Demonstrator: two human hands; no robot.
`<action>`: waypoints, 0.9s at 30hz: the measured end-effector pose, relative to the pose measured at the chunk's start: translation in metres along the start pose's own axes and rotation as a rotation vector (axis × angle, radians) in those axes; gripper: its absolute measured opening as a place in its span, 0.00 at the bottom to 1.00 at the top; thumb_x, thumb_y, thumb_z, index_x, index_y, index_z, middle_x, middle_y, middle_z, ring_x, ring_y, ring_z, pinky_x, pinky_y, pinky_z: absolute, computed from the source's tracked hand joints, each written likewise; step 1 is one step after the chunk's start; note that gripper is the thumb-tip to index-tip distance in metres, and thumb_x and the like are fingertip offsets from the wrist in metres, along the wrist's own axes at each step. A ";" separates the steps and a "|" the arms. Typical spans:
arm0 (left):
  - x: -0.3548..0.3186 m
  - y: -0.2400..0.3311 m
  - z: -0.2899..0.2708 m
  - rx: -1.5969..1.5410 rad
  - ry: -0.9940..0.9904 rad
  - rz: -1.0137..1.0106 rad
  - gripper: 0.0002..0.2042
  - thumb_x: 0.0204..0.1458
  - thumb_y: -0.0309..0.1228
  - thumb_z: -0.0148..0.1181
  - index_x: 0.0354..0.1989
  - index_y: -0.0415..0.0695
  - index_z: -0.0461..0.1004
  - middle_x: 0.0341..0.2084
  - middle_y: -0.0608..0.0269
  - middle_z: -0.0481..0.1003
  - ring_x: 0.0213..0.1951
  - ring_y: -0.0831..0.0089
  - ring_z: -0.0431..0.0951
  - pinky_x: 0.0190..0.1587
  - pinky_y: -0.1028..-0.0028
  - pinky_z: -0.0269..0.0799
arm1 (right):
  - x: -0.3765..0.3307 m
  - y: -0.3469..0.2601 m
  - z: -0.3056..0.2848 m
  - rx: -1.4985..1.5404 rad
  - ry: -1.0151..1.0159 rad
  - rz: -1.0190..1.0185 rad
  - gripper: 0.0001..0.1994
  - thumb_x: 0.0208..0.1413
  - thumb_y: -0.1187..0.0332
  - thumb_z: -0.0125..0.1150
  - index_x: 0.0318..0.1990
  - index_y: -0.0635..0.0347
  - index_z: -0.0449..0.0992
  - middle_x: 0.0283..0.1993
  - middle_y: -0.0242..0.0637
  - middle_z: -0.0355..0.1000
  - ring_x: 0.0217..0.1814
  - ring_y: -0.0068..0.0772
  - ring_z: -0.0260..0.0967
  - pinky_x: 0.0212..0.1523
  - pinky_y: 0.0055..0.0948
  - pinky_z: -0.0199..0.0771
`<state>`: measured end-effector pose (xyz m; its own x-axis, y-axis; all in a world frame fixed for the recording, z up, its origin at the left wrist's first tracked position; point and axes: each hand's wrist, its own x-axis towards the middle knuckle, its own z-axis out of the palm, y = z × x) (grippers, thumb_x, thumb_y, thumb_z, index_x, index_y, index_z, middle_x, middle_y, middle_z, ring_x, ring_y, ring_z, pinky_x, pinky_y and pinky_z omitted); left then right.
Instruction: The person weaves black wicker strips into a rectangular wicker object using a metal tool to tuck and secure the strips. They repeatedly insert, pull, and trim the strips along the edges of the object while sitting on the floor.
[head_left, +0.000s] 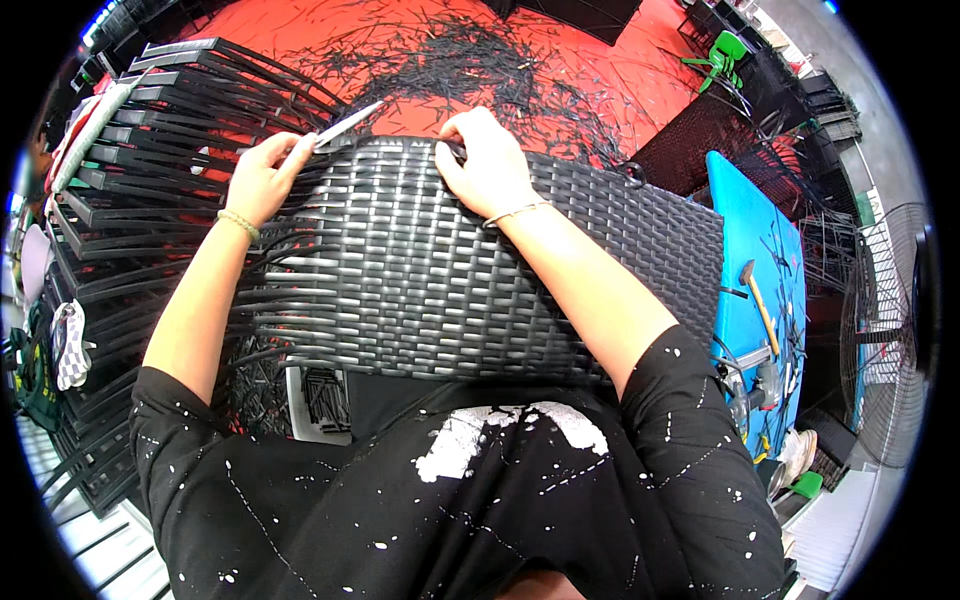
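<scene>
Across my lap lies a woven panel (420,260) of dark flat plastic strips, with several loose strip ends sticking out on its left side. Near its far left corner, my left hand (268,178) is closed around a pale, pointed, blade-like tool (350,126), the tip angled away to the right. My right hand (488,165) rests on the panel's far edge, thumb and fingers curled toward each other. Something dark shows between them, but whether it is a strip end or the panel's edge I cannot tell.
Black frames (150,130) are stacked at the left. Strip offcuts (480,60) litter the red floor beyond the panel. At the right, a hammer (762,310) lies on a blue surface (735,215). A large fan (900,330) stands farther right, and a green chair (725,58) farther back.
</scene>
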<state>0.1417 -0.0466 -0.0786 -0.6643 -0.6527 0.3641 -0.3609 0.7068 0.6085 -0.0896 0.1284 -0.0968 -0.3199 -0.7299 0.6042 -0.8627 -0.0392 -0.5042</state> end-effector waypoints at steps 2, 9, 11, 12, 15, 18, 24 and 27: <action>0.001 -0.001 0.013 -0.059 -0.034 0.048 0.14 0.55 0.40 0.57 0.34 0.39 0.76 0.17 0.66 0.71 0.20 0.83 0.65 0.24 0.78 0.61 | -0.001 0.005 -0.008 -0.091 0.031 -0.051 0.06 0.45 0.66 0.60 0.27 0.57 0.73 0.31 0.41 0.67 0.36 0.44 0.68 0.40 0.38 0.70; 0.003 0.004 0.032 -0.154 -0.127 0.008 0.14 0.54 0.40 0.58 0.30 0.39 0.75 0.16 0.69 0.69 0.20 0.84 0.62 0.23 0.80 0.58 | -0.001 0.016 -0.015 0.066 0.041 0.121 0.05 0.41 0.68 0.63 0.21 0.57 0.74 0.26 0.38 0.67 0.33 0.40 0.68 0.37 0.34 0.69; 0.005 0.004 0.032 -0.179 -0.142 -0.033 0.14 0.54 0.40 0.59 0.30 0.39 0.75 0.16 0.71 0.68 0.20 0.84 0.61 0.23 0.80 0.58 | -0.002 0.017 -0.014 0.117 0.082 0.194 0.06 0.40 0.68 0.63 0.20 0.58 0.74 0.26 0.37 0.67 0.32 0.38 0.68 0.36 0.33 0.69; 0.005 0.001 0.033 -0.192 -0.155 -0.059 0.14 0.54 0.40 0.59 0.30 0.40 0.75 0.16 0.71 0.68 0.20 0.85 0.61 0.23 0.80 0.58 | -0.004 0.019 -0.012 0.146 0.114 0.216 0.06 0.40 0.69 0.63 0.20 0.58 0.74 0.26 0.37 0.67 0.32 0.37 0.68 0.36 0.32 0.69; 0.002 0.011 0.028 -0.111 -0.181 -0.056 0.14 0.52 0.41 0.60 0.30 0.40 0.75 0.15 0.71 0.67 0.20 0.84 0.61 0.22 0.79 0.58 | -0.008 0.019 -0.008 0.179 0.218 0.220 0.05 0.38 0.71 0.64 0.19 0.60 0.73 0.25 0.37 0.66 0.29 0.36 0.68 0.33 0.30 0.68; -0.001 0.016 0.020 -0.012 -0.167 -0.007 0.15 0.51 0.42 0.61 0.30 0.41 0.76 0.14 0.68 0.67 0.19 0.82 0.63 0.22 0.78 0.59 | -0.011 0.015 -0.004 0.178 0.284 0.218 0.06 0.38 0.72 0.64 0.18 0.60 0.72 0.24 0.37 0.66 0.28 0.35 0.67 0.32 0.30 0.67; -0.002 0.024 0.023 0.041 -0.155 0.055 0.11 0.52 0.35 0.61 0.30 0.39 0.75 0.14 0.74 0.63 0.18 0.85 0.57 0.20 0.80 0.52 | -0.014 0.014 -0.004 0.147 0.312 0.261 0.07 0.37 0.71 0.64 0.17 0.60 0.71 0.23 0.36 0.66 0.24 0.36 0.66 0.29 0.32 0.67; -0.003 0.028 0.018 0.088 -0.157 0.040 0.11 0.52 0.37 0.61 0.30 0.39 0.76 0.14 0.70 0.65 0.18 0.83 0.60 0.20 0.78 0.55 | -0.015 0.010 -0.003 0.127 0.261 0.256 0.09 0.37 0.69 0.65 0.17 0.59 0.70 0.23 0.37 0.66 0.25 0.37 0.67 0.30 0.33 0.67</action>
<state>0.1216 -0.0201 -0.0759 -0.7710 -0.5778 0.2678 -0.3834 0.7569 0.5293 -0.0948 0.1411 -0.1088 -0.6215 -0.5295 0.5774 -0.6921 0.0256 -0.7213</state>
